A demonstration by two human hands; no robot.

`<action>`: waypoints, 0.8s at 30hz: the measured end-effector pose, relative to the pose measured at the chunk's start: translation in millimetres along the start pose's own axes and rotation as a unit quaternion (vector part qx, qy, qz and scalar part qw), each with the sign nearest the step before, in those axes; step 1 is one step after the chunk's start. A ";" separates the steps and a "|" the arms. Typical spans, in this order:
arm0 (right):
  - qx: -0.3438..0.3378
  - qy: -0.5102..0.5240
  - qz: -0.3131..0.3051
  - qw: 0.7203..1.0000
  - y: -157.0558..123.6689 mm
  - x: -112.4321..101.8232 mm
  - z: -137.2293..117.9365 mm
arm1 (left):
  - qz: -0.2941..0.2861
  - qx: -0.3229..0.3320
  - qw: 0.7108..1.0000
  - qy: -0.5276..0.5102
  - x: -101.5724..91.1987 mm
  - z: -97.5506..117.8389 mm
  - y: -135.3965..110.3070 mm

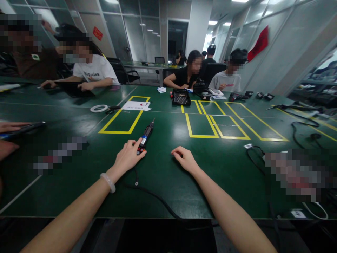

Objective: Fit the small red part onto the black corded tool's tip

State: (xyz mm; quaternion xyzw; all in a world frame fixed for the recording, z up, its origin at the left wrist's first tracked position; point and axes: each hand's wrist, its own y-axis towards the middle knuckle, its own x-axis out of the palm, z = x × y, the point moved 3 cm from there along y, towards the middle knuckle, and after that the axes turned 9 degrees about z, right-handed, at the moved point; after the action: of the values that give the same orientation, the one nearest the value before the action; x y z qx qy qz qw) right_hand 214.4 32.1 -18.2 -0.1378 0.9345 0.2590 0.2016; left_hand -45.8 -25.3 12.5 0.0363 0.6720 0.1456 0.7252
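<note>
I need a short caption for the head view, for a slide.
Left hand touches a corded electric screwdriver lying on a green table; right hand rests empty beside it.

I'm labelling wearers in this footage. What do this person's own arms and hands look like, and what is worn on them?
Both forearms are bare, no sleeves in view. The left hand has a pale, smooth bangle at the wrist. The right hand wears nothing visible: no glove, watch or ring.

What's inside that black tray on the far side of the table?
The black tray holds rows of small pieces, maybe screwdriver bits; too small to tell. Its walls hide the edges. It sits far beyond the left hand touching the electric screwdriver.
</note>
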 end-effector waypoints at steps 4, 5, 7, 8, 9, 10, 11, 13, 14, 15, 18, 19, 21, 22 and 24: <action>-0.001 -0.004 -0.003 1.000 -0.6 0.1 0.7 | -0.009 -0.049 0.999 0.015 -0.9 -52.0 11.1; -0.001 -0.005 -0.004 1.000 -0.8 0.1 1.3 | -0.009 -0.059 0.998 0.018 -1.3 -65.5 14.5; -0.003 -0.004 -0.005 1.000 -1.0 0.2 2.1 | -0.008 -0.073 0.997 0.027 -2.6 -92.2 22.1; -0.004 -0.004 -0.006 1.000 -1.0 0.2 2.3 | -0.007 -0.078 0.996 0.035 -3.4 -104.9 25.9; -0.005 -0.005 -0.006 1.000 -1.0 0.3 2.3 | -0.007 -0.082 0.996 0.045 -4.2 -116.7 29.4; -0.006 -0.005 -0.007 1.000 -1.0 0.5 2.2 | -0.007 -0.085 0.995 0.056 -5.1 -127.2 32.5; -0.005 -0.006 -0.007 1.000 -0.9 0.7 2.0 | -0.006 -0.089 0.994 0.067 -6.0 -135.9 34.8; -0.003 -0.009 -0.008 1.000 -0.7 1.5 1.9 | 0.005 -0.093 0.992 0.084 -8.3 -146.7 36.0; -0.002 -0.010 -0.009 1.000 -0.6 1.9 2.1 | 0.019 -0.092 0.992 0.088 -9.7 -148.2 34.8; -0.001 -0.011 -0.010 1.000 -0.5 2.4 2.3 | 0.037 -0.089 0.991 0.091 -11.4 -147.4 32.6; -0.005 -0.011 -0.012 1.000 -0.3 3.6 3.2 | 0.089 -0.077 0.987 0.111 -16.2 -135.7 22.3; -0.006 -0.011 -0.013 1.000 -0.3 3.9 3.5 | 0.093 -0.072 0.986 0.121 -17.1 -130.5 19.3; -0.007 -0.012 -0.013 1.000 -0.2 4.1 3.9 | 0.084 -0.063 0.984 0.142 -18.4 -120.9 15.8; -0.006 -0.014 -0.012 1.000 -0.2 4.0 4.0 | 0.077 -0.058 0.984 0.148 -19.1 -116.9 15.6; -0.004 -0.016 -0.011 1.000 -0.3 3.7 4.1 | 0.065 -0.055 0.985 0.153 -20.7 -111.2 18.0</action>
State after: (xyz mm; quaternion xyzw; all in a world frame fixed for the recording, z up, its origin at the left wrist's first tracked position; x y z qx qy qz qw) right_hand 212.5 33.6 -23.2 -0.1448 0.9285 0.2627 0.2187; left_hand -159.5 -29.4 26.4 0.0179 0.7622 0.2329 0.6038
